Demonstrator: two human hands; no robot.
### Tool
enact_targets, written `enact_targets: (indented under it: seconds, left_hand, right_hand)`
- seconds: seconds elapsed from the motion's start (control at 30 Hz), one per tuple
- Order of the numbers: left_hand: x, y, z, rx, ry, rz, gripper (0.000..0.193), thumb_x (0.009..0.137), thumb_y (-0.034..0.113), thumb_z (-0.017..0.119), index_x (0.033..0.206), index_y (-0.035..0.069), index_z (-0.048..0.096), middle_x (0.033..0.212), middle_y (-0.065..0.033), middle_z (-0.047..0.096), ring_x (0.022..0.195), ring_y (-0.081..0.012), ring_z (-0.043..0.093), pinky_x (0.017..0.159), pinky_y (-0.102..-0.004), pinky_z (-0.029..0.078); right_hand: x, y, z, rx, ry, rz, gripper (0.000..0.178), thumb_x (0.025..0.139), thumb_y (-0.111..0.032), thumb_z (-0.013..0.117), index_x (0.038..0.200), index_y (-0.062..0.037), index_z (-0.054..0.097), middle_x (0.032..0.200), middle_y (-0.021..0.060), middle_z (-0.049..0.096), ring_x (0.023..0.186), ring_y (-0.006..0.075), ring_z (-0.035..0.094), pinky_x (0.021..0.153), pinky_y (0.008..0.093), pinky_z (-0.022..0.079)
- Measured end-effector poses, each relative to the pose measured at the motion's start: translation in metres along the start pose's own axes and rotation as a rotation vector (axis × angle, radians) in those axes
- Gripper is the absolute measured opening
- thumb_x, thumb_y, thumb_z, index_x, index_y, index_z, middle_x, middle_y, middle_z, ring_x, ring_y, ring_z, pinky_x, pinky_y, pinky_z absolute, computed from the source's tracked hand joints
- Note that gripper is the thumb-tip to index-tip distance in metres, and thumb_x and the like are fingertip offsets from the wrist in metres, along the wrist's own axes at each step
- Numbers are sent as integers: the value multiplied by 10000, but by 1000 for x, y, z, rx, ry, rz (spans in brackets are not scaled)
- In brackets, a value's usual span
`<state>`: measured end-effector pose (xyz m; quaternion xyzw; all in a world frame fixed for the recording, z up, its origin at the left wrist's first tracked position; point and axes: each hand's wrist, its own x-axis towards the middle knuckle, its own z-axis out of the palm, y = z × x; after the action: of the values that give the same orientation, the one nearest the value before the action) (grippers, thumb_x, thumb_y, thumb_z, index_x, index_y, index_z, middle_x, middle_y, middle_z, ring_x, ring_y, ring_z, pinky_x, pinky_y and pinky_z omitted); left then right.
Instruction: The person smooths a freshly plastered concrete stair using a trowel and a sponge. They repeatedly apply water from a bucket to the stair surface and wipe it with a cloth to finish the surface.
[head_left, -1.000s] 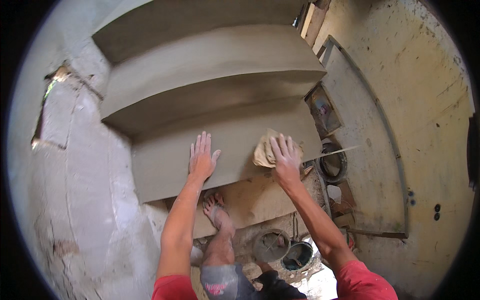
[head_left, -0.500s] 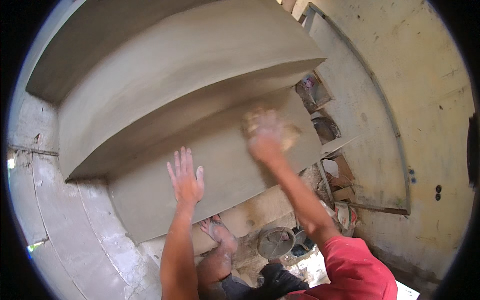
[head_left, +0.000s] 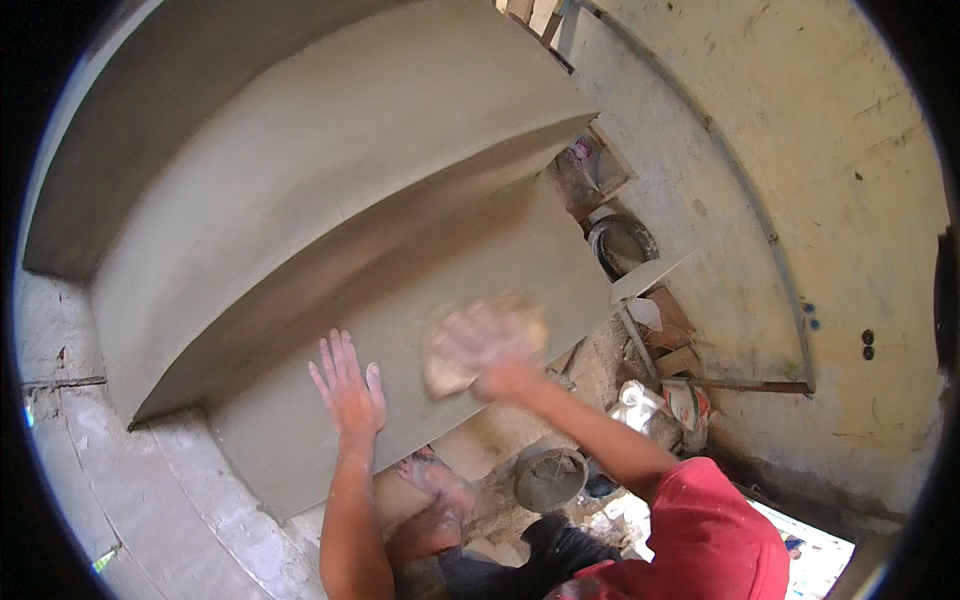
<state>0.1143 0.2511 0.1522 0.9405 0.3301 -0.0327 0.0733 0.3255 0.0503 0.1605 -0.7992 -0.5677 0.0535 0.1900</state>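
Smooth grey plaster covers a stepped structure, and both hands are over its lower slab (head_left: pixel 275 445). My left hand (head_left: pixel 352 395) lies flat on this slab with its fingers spread, holding nothing. To its right, my right hand (head_left: pixel 500 345), blurred by motion, presses a pale yellow sponge (head_left: pixel 447 378) against the plaster. Its palm and fingers cover most of the sponge. Pale dust coats both hands.
An overhanging plastered ledge (head_left: pixel 330 235) runs above the slab. Below the slab's near edge are my bare foot (head_left: pixel 435 472) and a round bucket (head_left: pixel 550 480). A black round tub (head_left: pixel 622 245), cardboard (head_left: pixel 672 315) and a white bag (head_left: pixel 638 403) sit at the right.
My right hand has swept the sponge left and toward me across the slab. The left hand stays flat on the plaster. The view has shifted somewhat.
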Motion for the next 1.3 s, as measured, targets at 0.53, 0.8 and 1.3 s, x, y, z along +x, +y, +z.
enact_targets:
  seconds: [0.53, 0.8, 1.3]
  left_hand:
    - [-1, -4, 9, 3, 67, 27, 744, 1049, 313, 504, 1691, 47, 238, 1776, -124, 212, 1645, -338, 138, 1324, -579, 49]
    - [-3, -5, 9, 9, 40, 22, 746, 1045, 302, 520, 1696, 68, 241, 1781, -110, 210, 1647, -332, 142, 1323, -576, 46]
    - [1, -3, 8, -16, 78, 20, 736, 1051, 324, 499, 1696, 75, 246, 1775, -121, 224, 1644, -338, 148, 1323, -572, 49]
  right_hand:
    - [-9, 24, -7, -96, 220, 463, 735, 848, -89, 619, 1572, -182, 533, 1674, 115, 449, 1572, 449, 313, 1246, 711, 203]
    - [-48, 13, -3, 2, 162, 525, 756, 801, -27, 610, 1550, -102, 539, 1655, 140, 464, 1552, 473, 331, 1225, 690, 267]
    - [-101, -8, 11, 52, 33, 301, 762, 847, -61, 634, 1592, -127, 487, 1678, 157, 425, 1579, 455, 303, 1268, 673, 202]
